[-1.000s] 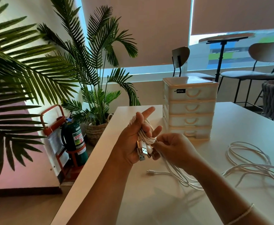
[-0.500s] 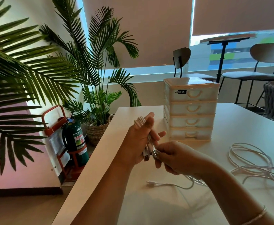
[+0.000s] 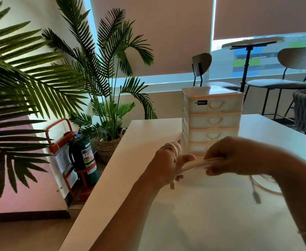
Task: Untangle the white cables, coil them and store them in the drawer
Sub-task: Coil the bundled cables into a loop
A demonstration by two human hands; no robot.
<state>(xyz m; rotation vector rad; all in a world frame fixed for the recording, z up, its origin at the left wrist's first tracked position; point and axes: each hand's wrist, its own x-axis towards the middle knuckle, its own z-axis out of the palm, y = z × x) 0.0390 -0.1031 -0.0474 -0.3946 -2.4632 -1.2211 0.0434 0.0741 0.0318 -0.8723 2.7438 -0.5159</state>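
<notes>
The right hand (image 3: pixel 239 156) has swung out to the right over the last second: a moment ago it was tucked close against the left hand (image 3: pixel 168 165), fiddling at the plugs, and now it has drawn a blurred bundle of thin white cable (image 3: pixel 197 164) taut between the two. Its fingers are pinched round those strands. The left hand grips the other end, with several turns of the cable wound round its raised fingers (image 3: pixel 175 148) and one metal plug (image 3: pixel 172 185) hanging below its palm.

More slack trails from under the right wrist, ending in a dangling connector (image 3: pixel 256 197) above the smooth white table (image 3: pixel 194 223); the loose heap further right is now mostly hidden by the forearm.

To my eye this is another wrap being pulled round, so the coiling is well under way but not finished. The small cream plastic four-drawer organiser (image 3: pixel 213 117) stands just behind the hands, every drawer closed, so storing has not begun.
</notes>
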